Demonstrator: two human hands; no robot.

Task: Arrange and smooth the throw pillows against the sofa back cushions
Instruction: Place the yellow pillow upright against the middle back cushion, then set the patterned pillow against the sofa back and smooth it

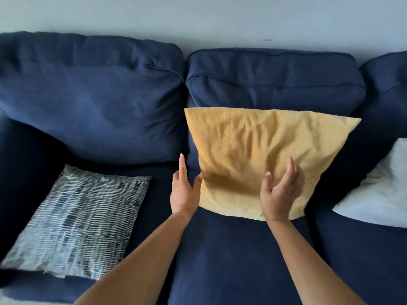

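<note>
You have nothing to read here: no text, label, brand, number or sign shows on any surface in view.

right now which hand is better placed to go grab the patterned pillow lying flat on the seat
Left. The left hand is open at the yellow pillow's left edge, on the same side as the patterned pillow. The right hand is in front of the yellow pillow's face and would have to cross over.
</note>
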